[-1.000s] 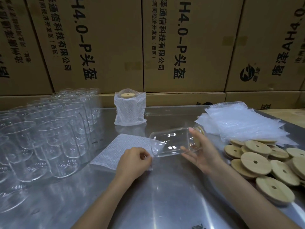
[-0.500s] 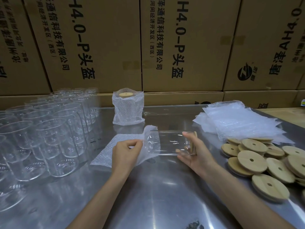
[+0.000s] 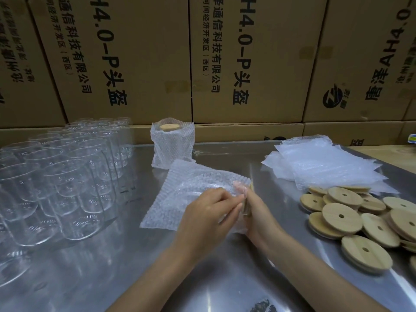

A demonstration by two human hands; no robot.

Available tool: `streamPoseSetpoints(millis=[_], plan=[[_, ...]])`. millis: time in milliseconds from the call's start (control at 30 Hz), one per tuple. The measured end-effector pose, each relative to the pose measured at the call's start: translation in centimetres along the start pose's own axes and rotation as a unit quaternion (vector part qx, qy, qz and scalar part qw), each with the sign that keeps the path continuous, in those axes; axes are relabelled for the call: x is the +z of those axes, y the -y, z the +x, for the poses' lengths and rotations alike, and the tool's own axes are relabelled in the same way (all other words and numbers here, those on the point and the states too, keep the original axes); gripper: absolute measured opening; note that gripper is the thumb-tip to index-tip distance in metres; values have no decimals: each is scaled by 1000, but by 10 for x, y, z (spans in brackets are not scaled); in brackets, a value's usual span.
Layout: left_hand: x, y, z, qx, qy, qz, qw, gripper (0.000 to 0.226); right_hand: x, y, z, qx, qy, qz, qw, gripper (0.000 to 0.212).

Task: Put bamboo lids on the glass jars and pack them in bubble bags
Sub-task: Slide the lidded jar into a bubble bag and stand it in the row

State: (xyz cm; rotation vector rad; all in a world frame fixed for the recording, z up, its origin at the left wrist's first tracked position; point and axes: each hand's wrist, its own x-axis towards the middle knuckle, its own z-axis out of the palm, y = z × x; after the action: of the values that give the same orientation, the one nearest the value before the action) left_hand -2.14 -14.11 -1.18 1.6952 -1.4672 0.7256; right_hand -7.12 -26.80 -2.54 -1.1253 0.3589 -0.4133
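1. Jar (image 3: 202,188) now lies almost wholly inside the bag (image 3: 180,199), on its side near the middle of the tabletop (image 3: 157,278); half a second ago only its base had been passed into the bag's mouth, and a second ago it lay bare beside the flat bag.
2. Lid (image 3: 247,199) is seen edge-on at the bag's mouth, fitted to the jar.
3. Left hand (image 3: 209,217) is curled, its fingers pinching the bag's edge at the mouth; it has been moved there from the bag's near corner.
4. Right hand (image 3: 258,217) is wrapped round the lidded end, by which the jar has been pushed in.
5. Bagging of this jar is judged nearly done; the mouth is probably still to be drawn over the lid.
6. One packed jar (image 3: 172,143) stands toward the far edge; bare jars (image 3: 67,176) fill the left side, spare lids (image 3: 351,219) and bags (image 3: 326,163) the right, so much of the task is left.
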Motion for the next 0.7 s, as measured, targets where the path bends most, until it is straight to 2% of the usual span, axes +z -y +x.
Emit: streamPoseSetpoints(millis=[67,133,200,267,333,367,433,467,533,600,700], plan=[[-4,1,3,33,-1,27,999,30,0,1,0,1,6,13,1000,44],[-15,10,7,20,-44,43,998,30,-4,2,2,0,0,57,998,48],[-29,24,12,-58,-108,42,992,30,-7,5,3,0,-8,90,996,44],[-44,45,15,-201,-154,38,967,36,-11,8,3,4,-6,112,994,41],[-52,68,12,-391,-135,-41,910,55,-15,9,4,4,-7,114,993,38],[-54,77,10,-472,-107,-135,864,63,-15,9,4,1,-9,112,994,36],[-52,86,4,-550,-30,-345,760,68,-14,9,4,-5,-5,102,995,27],[-49,86,2,-557,2,-395,730,68,-13,9,4,-9,-3,91,996,22],[-43,81,1,-543,38,-410,732,62,-10,10,4,-7,2,82,997,18],[-36,75,2,-507,54,-403,760,55,-8,11,3,0,9,107,994,15],[-29,66,1,-461,72,-406,786,62,-12,10,5,-26,0,120,992,38]])
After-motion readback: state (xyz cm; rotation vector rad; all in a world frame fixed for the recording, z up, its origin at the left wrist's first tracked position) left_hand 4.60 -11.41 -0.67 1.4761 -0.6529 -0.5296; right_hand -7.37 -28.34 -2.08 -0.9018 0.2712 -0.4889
